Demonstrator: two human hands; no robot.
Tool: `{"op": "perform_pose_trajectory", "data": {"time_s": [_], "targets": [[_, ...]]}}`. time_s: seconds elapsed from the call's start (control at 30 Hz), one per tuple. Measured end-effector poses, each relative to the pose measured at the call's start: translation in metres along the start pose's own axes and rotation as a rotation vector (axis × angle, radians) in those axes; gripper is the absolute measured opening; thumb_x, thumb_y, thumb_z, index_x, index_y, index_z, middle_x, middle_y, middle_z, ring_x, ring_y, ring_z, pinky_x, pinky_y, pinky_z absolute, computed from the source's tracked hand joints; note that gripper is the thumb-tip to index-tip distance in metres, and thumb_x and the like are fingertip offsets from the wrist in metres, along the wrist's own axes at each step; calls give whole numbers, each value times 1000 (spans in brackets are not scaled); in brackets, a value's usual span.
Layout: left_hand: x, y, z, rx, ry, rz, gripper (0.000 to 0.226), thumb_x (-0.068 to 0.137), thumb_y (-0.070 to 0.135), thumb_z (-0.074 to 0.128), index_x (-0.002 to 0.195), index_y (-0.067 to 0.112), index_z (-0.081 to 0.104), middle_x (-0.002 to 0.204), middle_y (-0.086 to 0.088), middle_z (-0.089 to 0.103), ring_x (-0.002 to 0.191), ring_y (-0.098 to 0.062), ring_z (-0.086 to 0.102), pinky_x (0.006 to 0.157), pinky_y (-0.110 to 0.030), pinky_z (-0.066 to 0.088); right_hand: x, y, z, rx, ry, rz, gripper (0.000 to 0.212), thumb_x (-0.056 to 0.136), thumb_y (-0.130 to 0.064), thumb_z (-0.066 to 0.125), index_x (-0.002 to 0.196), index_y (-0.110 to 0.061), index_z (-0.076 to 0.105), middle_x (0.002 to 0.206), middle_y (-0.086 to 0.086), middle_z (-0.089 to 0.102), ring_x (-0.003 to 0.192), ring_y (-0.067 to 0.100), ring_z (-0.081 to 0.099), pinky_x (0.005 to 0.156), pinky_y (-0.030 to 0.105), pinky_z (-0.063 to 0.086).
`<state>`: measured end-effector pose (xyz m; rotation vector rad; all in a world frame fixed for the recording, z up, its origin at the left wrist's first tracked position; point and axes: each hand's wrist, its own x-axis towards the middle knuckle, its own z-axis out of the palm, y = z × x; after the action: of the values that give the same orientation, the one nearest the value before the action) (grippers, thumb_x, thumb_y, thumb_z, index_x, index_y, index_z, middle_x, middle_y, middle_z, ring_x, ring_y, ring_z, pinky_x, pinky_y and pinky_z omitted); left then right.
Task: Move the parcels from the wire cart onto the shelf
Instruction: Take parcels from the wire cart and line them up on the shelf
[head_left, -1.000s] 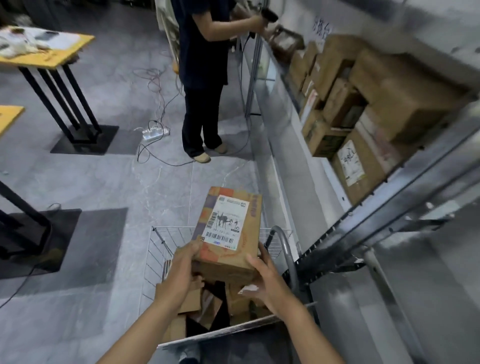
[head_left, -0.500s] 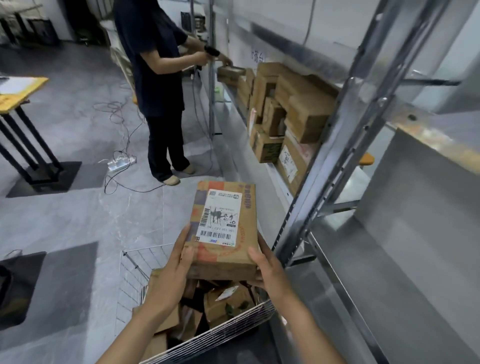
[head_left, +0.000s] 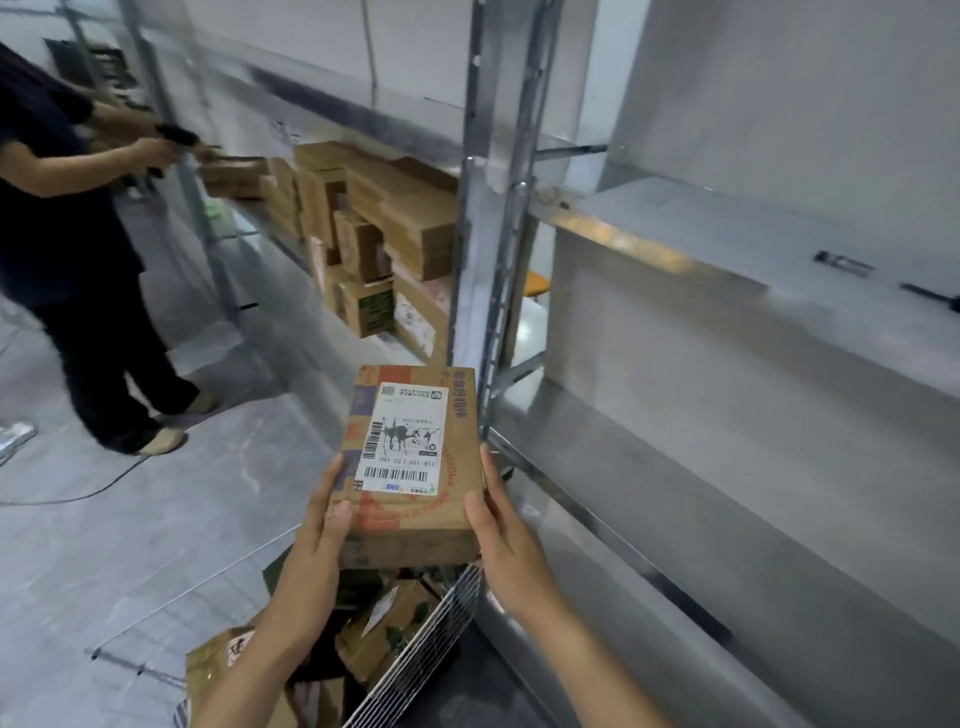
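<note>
- Our left hand (head_left: 317, 540) and right hand (head_left: 501, 530) are each pressed flat against a long side of one parcel (head_left: 410, 462), fingers pointing forward along its edges, so the box is clamped between the two palms.
- The parcel hangs in the air above the near corner of the wire cart (head_left: 415, 654) and just beside the shelf upright (head_left: 493, 260); it touches neither the cart nor the shelf.
- It is a stiff brown cardboard box, label (head_left: 402, 441) face up. We judge it light to moderate in weight, since both hands carry it level with no hand underneath.
- Cardboard gives good friction, so slipping is unlikely. We judge the long sides the right place to hold, or the bottom edge if it turns out heavier than it looks.
- The corners look square and uncrushed; we would still set it down flat and not drop it.
- The wire cart below our wrists holds several more cardboard parcels (head_left: 384, 629), piled loosely at angles.
- The bare shelf board (head_left: 727, 467) to our right has nothing on it in view and seems the likely place to put the box.
- The shelf bay further off holds stacked boxes (head_left: 374, 234), where another person (head_left: 62, 234) stands working.
</note>
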<state>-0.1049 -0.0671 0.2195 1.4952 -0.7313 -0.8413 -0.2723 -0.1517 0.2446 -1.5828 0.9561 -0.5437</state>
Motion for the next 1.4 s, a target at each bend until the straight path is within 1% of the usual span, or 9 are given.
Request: {"op": "perform_pose_trajectory", "data": {"time_s": [0.1,0.2,0.37,0.57,0.67,0.8,1.07,1.2,1.4], "targets": [[-7,3,-3,-21,-113,28,55,67,81,48,119,72,35,131,17,51,118,-15,53,102,-54,42,-27,6,5,14,102,9,45,88,-64,28,120,-82,2,142,-34,33,128,-4,39,104,18,36],[-17,1,-3,-11,-239,58,65,59,86,49,121,70,37,132,13,53,116,-18,57,97,-55,46,-58,13,9,31,202,14,44,88,-63,31,120,-82,7,146,-27,36,130,-3,39,100,12,34],[-48,6,19,-68,-386,70,49,79,67,51,125,58,36,121,24,51,93,14,60,72,-19,55,-109,24,11,27,339,42,48,86,-64,37,121,-81,9,142,-29,41,127,-7,41,107,23,35],[-83,8,58,-60,-573,48,45,75,67,45,119,70,38,133,17,52,116,-2,54,100,-43,44,-174,25,-10,22,527,78,50,83,-66,39,119,-82,9,134,-32,47,116,-11,48,97,14,40],[-100,10,80,-43,-668,78,56,69,79,46,123,69,35,136,14,50,122,-12,52,104,-51,41,-205,29,-24,48,592,70,53,79,-73,42,121,-82,10,139,-23,49,124,3,50,105,37,44],[-131,16,114,-1,-743,121,59,65,83,43,122,73,31,122,32,52,116,-1,52,104,-51,40,-246,31,-45,63,681,71,49,83,-64,40,118,-82,11,142,-20,46,127,6,48,108,40,42],[-210,26,186,20,-842,143,46,70,72,39,115,77,30,117,35,48,106,8,50,96,-38,41,-335,53,-95,88,803,63,51,81,-65,38,121,-80,11,140,-23,44,128,8,47,107,43,42],[-258,20,223,64,-897,153,56,68,78,38,122,74,26,121,27,53,119,-13,52,101,-49,42,-387,71,-122,125,863,58,49,82,-64,38,122,-77,14,138,-24,44,126,4,47,109,41,40],[-329,8,273,62,-939,132,61,64,81,36,124,74,24,124,22,54,122,-16,51,100,-51,44,-458,99,-158,135,902,99,45,82,-63,37,118,-78,14,137,-25,46,124,1,48,109,41,41]]}}
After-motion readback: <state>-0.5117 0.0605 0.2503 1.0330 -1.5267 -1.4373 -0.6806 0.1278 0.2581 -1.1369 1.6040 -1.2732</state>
